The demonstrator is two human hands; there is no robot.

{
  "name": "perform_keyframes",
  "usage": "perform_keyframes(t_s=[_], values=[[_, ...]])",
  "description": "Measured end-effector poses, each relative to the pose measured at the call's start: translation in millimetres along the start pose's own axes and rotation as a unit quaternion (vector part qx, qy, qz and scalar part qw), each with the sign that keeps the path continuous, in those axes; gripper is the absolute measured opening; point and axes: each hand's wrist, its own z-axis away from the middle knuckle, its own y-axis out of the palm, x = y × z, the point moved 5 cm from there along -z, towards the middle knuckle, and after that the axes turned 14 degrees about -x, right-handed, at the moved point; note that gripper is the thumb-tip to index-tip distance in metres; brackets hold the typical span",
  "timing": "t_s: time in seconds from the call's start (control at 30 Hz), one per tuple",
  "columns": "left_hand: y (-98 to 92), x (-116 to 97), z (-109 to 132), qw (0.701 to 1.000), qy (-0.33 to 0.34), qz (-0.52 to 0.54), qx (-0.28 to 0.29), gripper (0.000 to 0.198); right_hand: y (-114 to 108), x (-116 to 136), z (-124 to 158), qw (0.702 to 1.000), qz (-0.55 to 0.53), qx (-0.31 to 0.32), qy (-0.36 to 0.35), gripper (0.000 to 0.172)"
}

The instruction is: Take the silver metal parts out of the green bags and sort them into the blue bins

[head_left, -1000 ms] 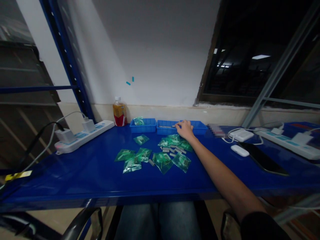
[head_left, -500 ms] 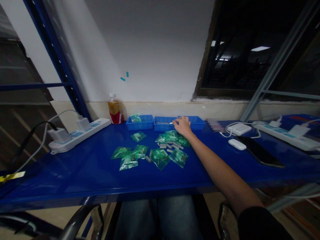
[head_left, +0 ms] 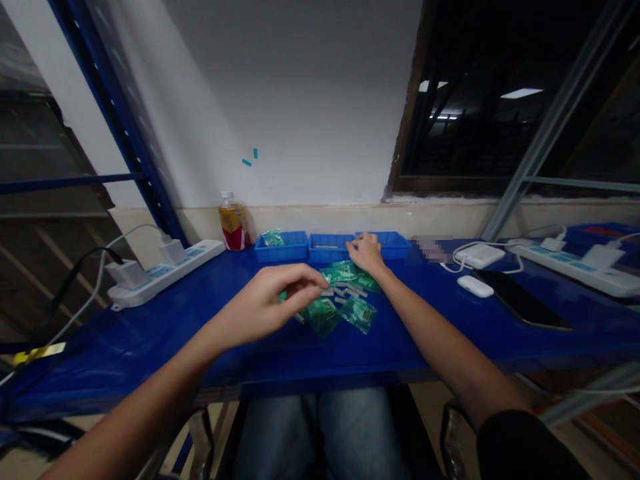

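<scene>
My left hand (head_left: 273,297) hovers above the green plastic bags, thumb and fingers curved with a gap between them, holding nothing that I can see. It hides several of the bags. My right hand (head_left: 366,253) reaches to the near edge where the middle blue bin (head_left: 330,255) meets the right blue bin (head_left: 397,248). Its fingers are closed together; whatever lies at their tips is too small to make out. Small grey metal cylinders (head_left: 353,291) lie loose among the bags. One green bag (head_left: 360,313) with dark pieces inside rests at the front of the pile.
The left blue bin (head_left: 283,252) holds a green bag. A drink bottle (head_left: 233,225) stands beside it. Power strips lie at the left (head_left: 165,275) and right (head_left: 575,267). A phone (head_left: 525,303) and a white earbud case (head_left: 475,287) lie on the blue table's right side.
My left hand has come in from the lower left over the bags. My right hand stays at the bins; the light piece seen at its fingertips before no longer shows clearly.
</scene>
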Motion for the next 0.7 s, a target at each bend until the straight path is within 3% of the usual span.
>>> perform_keyframes(t_s=[0.17, 0.23, 0.33, 0.57, 0.7], values=[[49.3, 74.8, -22.3, 0.986, 0.024, -0.082, 0.142, 0.022, -1.9, 2.8, 2.8, 1.000, 0.001, 0.003, -0.028, 0.037], [60.6, 89.1, -28.9, 0.979, 0.050, -0.089, 0.175, 0.023, -1.8, 3.0, 3.1, 0.999, 0.001, 0.005, -0.039, 0.038], [68.1, 90.7, -34.6, 0.973, 0.071, -0.091, 0.199, 0.019, -2.4, 1.8, 3.4, 0.999, 0.001, -0.003, -0.044, 0.037], [62.9, 94.9, -30.4, 0.987, 0.033, -0.090, 0.127, 0.012, -7.5, 17.3, 11.4, 0.994, -0.040, -0.074, -0.072, 0.027], [50.7, 102.8, -26.9, 0.995, -0.009, -0.057, 0.087, 0.009, -36.5, 50.7, 19.6, 0.976, -0.118, -0.111, -0.146, 0.021]])
